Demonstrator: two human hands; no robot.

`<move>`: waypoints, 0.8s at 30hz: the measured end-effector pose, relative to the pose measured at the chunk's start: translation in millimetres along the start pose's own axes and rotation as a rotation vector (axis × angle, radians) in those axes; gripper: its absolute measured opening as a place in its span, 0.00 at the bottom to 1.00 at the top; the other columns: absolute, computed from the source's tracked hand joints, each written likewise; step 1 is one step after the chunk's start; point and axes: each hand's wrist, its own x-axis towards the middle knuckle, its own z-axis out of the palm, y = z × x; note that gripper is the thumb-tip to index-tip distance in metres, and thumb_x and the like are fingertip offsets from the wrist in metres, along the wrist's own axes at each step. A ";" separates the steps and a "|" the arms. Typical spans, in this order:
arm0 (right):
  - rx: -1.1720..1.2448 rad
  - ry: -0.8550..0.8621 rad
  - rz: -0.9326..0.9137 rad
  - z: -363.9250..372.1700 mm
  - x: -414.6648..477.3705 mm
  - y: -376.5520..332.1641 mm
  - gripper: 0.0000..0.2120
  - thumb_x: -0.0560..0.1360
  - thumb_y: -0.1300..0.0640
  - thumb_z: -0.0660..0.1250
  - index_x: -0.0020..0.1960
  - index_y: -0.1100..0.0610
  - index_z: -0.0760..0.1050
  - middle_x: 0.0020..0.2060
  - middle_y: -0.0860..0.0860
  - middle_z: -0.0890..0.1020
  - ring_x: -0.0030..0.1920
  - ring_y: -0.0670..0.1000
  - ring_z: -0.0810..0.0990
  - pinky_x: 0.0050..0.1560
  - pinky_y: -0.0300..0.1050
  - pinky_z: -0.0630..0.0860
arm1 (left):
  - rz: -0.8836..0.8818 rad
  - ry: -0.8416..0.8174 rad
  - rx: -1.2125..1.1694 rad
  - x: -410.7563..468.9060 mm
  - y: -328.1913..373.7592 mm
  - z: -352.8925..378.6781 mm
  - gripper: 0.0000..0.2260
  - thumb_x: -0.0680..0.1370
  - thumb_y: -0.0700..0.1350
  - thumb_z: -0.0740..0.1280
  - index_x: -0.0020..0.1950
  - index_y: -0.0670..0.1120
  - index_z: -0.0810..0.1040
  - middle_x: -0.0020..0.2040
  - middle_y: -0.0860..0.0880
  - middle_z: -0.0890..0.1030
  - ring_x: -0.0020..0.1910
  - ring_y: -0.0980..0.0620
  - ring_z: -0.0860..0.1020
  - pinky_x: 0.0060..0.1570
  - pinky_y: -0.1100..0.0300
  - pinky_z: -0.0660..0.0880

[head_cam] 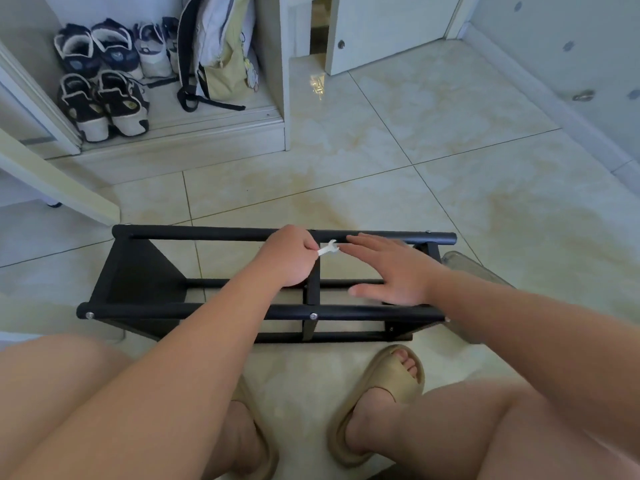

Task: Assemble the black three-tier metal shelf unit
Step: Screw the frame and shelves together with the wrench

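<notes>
The black metal shelf frame (207, 311) stands on the tiled floor in front of my knees, with long round rails front and back and a cross bar in the middle. My left hand (287, 258) pinches a small white wrench (328, 248) just in front of the far rail (207, 233). My right hand (391, 270) hovers flat over the frame's right half, fingers straight and pointing left toward the wrench's tip. A silver bolt head (313, 316) shows at the centre of the near rail.
An open cabinet at the back left holds several shoes (104, 98) and a backpack (221, 50). A clear plastic object (467, 263) lies behind the frame's right end. My feet in tan slippers (381, 403) are just before the frame. A white door (388, 29) stands at the back.
</notes>
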 end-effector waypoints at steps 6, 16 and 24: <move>-0.131 0.026 0.153 -34.2 -72.4 80.9 0.43 0.70 0.26 0.43 0.82 0.43 0.51 0.81 0.46 0.58 0.80 0.51 0.57 0.78 0.52 0.58 | 0.137 -0.010 -0.134 8.2 68.5 44.3 0.05 0.78 0.44 0.67 0.46 0.53 0.81 0.44 0.53 0.81 0.42 0.52 0.78 0.36 0.60 0.70; 0.090 0.091 0.530 48.6 -153.8 196.1 0.25 0.82 0.45 0.61 0.78 0.46 0.63 0.73 0.49 0.72 0.72 0.54 0.70 0.69 0.50 0.68 | 0.332 -0.211 0.112 75.8 188.3 168.0 0.08 0.78 0.39 0.65 0.43 0.50 0.77 0.46 0.51 0.80 0.45 0.49 0.77 0.42 0.57 0.73; 0.257 -0.001 0.658 120.6 -145.9 258.9 0.21 0.82 0.48 0.61 0.74 0.49 0.70 0.67 0.50 0.76 0.68 0.55 0.73 0.62 0.51 0.73 | 0.253 -0.469 0.487 155.5 215.1 281.3 0.10 0.79 0.39 0.66 0.59 0.41 0.80 0.57 0.42 0.82 0.55 0.42 0.80 0.57 0.51 0.78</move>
